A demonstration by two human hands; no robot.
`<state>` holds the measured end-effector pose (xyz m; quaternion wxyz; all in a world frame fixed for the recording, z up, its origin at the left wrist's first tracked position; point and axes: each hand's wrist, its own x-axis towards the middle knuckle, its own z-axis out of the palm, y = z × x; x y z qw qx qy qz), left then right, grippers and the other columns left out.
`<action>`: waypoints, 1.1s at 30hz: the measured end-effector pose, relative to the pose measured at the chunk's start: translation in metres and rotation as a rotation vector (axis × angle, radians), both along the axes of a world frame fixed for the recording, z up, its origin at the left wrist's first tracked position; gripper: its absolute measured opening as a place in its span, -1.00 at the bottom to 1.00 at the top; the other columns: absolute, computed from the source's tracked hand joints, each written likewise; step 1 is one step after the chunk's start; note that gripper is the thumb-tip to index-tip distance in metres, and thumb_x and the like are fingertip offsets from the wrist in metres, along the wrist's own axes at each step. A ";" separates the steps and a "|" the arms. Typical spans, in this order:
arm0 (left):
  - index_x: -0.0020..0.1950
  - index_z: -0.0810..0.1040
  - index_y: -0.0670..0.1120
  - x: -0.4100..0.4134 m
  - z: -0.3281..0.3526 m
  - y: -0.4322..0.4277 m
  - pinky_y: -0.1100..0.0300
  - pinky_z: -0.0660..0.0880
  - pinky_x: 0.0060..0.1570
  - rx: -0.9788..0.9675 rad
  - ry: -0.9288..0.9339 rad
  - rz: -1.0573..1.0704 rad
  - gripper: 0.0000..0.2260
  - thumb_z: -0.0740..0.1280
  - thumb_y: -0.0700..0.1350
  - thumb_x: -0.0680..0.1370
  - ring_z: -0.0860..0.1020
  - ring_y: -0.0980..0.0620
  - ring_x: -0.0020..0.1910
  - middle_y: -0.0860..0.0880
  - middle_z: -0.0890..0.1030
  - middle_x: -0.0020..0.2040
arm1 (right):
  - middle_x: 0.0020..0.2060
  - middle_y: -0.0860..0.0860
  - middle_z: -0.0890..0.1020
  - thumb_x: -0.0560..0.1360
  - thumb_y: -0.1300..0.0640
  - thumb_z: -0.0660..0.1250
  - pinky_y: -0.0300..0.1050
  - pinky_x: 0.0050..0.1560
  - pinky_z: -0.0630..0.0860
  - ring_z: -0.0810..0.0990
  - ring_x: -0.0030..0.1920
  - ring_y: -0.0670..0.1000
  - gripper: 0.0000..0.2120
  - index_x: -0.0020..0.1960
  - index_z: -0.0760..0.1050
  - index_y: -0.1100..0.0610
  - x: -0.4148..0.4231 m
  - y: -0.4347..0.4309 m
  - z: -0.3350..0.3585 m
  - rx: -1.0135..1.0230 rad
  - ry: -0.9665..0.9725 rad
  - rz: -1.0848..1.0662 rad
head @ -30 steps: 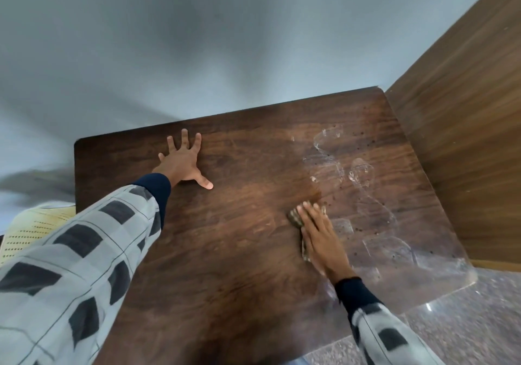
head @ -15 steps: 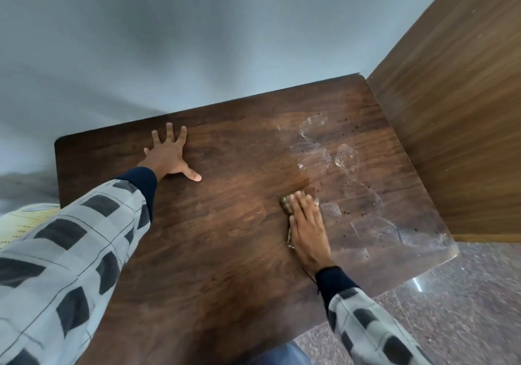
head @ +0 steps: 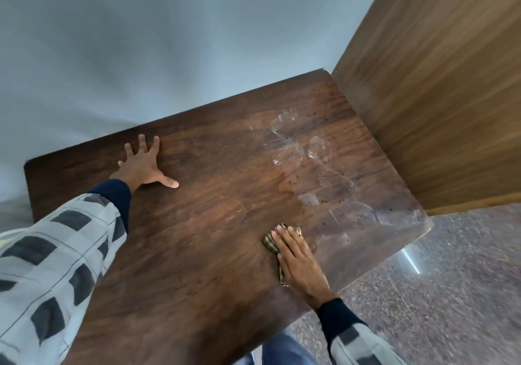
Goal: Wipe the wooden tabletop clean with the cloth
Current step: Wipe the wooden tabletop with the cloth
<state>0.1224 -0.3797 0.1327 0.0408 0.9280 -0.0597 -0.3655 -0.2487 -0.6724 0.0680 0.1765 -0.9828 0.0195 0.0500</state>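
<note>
Under flat right hand [head: 298,263]: cloth [head: 271,243], on tabletop [head: 214,223].

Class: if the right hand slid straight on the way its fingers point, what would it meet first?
Only bare tabletop at first; the right hand and cloth would likely brush the left edge of the whitish smears, then reach the wall.

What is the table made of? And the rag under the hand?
The tabletop looks like dark wood or wood-look laminate: grain lines run across it, and it shines a little. The cloth under the right hand seems woven fabric, brownish and striped, with soft crumpled edges.
</note>
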 end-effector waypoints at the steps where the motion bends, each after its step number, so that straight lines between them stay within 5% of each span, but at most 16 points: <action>1: 0.63 -0.29 0.10 -0.004 0.003 -0.004 -0.44 -0.05 0.45 -0.001 -0.017 -0.025 0.34 0.65 0.23 0.19 -0.30 -0.33 0.56 -0.07 -0.41 0.59 | 0.60 -0.01 0.16 0.70 0.05 0.02 0.02 0.56 0.07 0.00 0.62 0.00 -0.50 0.62 0.07 0.03 -0.009 -0.003 0.001 0.017 -0.007 0.005; 5: 0.63 -0.26 0.09 -0.046 0.018 -0.049 -0.45 -0.06 0.42 -0.133 -0.100 -0.209 0.27 0.58 0.31 0.24 -0.31 -0.34 0.55 -0.08 -0.40 0.59 | 0.61 -0.05 0.15 0.71 0.04 0.02 0.00 0.57 0.06 -0.02 0.62 -0.04 -0.51 0.62 0.08 0.01 -0.008 0.000 0.003 0.001 0.027 -0.030; 11: 0.61 -0.32 0.14 -0.165 0.004 -0.132 -0.39 -0.15 0.45 -0.183 0.110 -0.416 0.29 0.57 0.32 0.23 -0.41 -0.30 0.52 -0.01 -0.48 0.55 | 0.63 -0.10 0.00 0.72 -0.03 -0.10 0.04 0.60 0.03 -0.16 0.61 -0.07 -0.50 0.64 -0.06 -0.04 -0.010 -0.003 0.002 0.023 0.091 0.005; 17: 0.60 -0.35 0.13 -0.196 -0.012 -0.133 -0.38 -0.13 0.47 -0.117 0.020 -0.435 0.32 0.60 0.28 0.22 -0.40 -0.30 0.53 0.01 -0.48 0.56 | 0.63 -0.04 -0.01 0.72 0.01 -0.07 -0.01 0.61 -0.10 -0.13 0.62 0.00 -0.49 0.65 -0.07 -0.02 -0.014 -0.051 0.007 -0.015 0.058 0.286; 22: 0.59 -0.37 0.14 -0.195 -0.008 -0.139 -0.40 -0.14 0.45 -0.089 0.049 -0.414 0.34 0.64 0.21 0.22 -0.42 -0.30 0.52 0.02 -0.49 0.55 | 0.62 0.00 0.10 0.70 0.03 -0.05 0.17 0.58 0.07 -0.04 0.62 0.07 -0.50 0.63 0.07 0.03 0.018 -0.046 0.006 0.045 0.041 -0.121; 29: 0.60 -0.35 0.15 -0.196 -0.008 -0.141 -0.39 -0.16 0.44 -0.107 0.045 -0.393 0.33 0.65 0.16 0.23 -0.42 -0.29 0.52 0.03 -0.47 0.56 | 0.61 0.04 0.14 0.70 0.07 0.01 0.07 0.60 0.05 0.02 0.62 0.09 -0.50 0.63 0.08 0.06 -0.059 -0.064 0.002 -0.074 -0.058 0.335; 33: 0.59 -0.35 0.16 -0.194 -0.009 -0.141 -0.40 -0.14 0.44 -0.084 0.041 -0.406 0.33 0.65 0.18 0.22 -0.40 -0.30 0.53 0.03 -0.46 0.56 | 0.61 0.01 0.14 0.69 0.07 0.02 0.21 0.55 0.13 0.00 0.62 0.09 -0.50 0.62 0.10 0.03 -0.021 -0.057 0.003 0.048 0.044 -0.159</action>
